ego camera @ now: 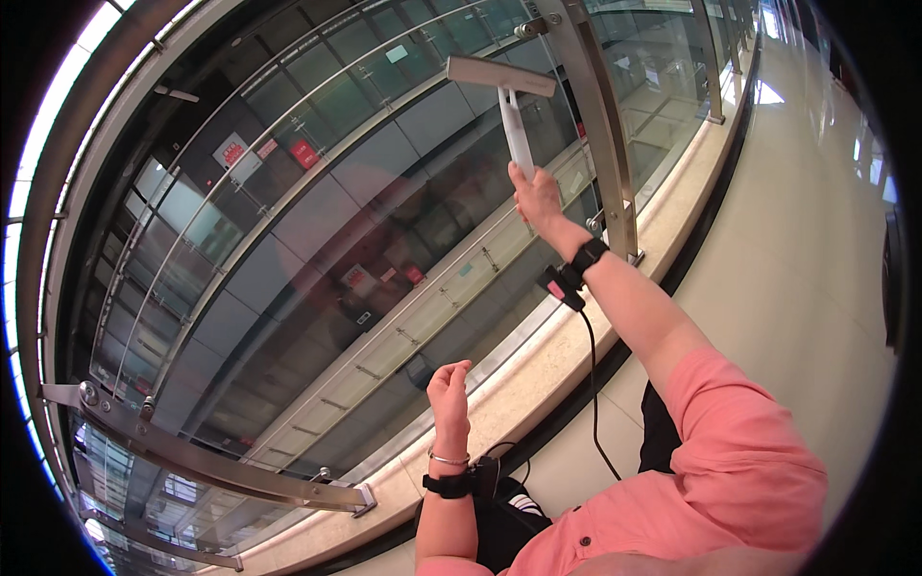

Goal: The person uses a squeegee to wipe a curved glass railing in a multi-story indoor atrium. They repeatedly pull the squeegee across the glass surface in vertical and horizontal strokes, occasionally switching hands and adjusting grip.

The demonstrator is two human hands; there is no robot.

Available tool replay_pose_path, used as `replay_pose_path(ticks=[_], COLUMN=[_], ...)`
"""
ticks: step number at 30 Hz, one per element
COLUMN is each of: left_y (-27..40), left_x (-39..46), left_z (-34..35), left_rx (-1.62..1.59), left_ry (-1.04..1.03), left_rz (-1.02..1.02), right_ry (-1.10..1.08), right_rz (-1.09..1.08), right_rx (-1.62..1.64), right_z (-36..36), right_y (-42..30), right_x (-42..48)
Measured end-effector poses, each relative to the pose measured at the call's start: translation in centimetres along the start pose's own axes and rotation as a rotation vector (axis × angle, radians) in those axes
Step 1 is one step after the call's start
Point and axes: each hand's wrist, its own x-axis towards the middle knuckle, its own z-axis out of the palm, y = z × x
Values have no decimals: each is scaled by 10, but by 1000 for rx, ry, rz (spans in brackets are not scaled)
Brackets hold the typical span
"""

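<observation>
My right hand point(536, 196) grips the white handle of a squeegee point(502, 77), raised with its wide head at the far end. The head lies over the glass balustrade panel point(374, 237), near a steel post; whether it touches the glass cannot be told. My left hand point(449, 396) is held low in front of the panel, with its fingers curled together and nothing visible in them. Both wrists wear black straps with small devices, and a cable hangs from the right one.
A steel post point(609, 144) stands beside my right hand, another post point(216, 468) at the lower left. A pale stone ledge point(555, 360) runs under the glass, beside the tiled floor point(778, 273). A curved handrail point(32, 237) runs along the far left. Other railings show through the glass.
</observation>
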Motion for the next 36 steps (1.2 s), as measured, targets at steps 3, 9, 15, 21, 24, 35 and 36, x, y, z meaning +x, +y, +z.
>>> replay_pose_path(ticks=[3, 9, 15, 21, 24, 35, 36], left_y=[-3, -5, -22, -14, -12, -34, -27], left_x=[-1, -1, 14, 7, 8, 17, 15], left_z=[0, 9, -20, -17, -7, -16, -9], left_rx=[-11, -23, -56, -21, -13, 23, 21], left_ry=[-30, -35, 65, 45, 7, 56, 39], left_rz=[57, 97, 45, 54, 92, 52, 48], right_ry=[-9, -165, -214, 33, 63, -163, -106], right_rz=[-26, 188, 308, 265, 301, 446, 422], right_rx=[-96, -415, -397, 168, 123, -88, -86], right_z=[-1, -9, -25, -27, -29, -3, -12], right_y=[13, 188, 212, 82, 92, 209, 211], right_x=[-6, -188, -208, -25, -27, -219, -180])
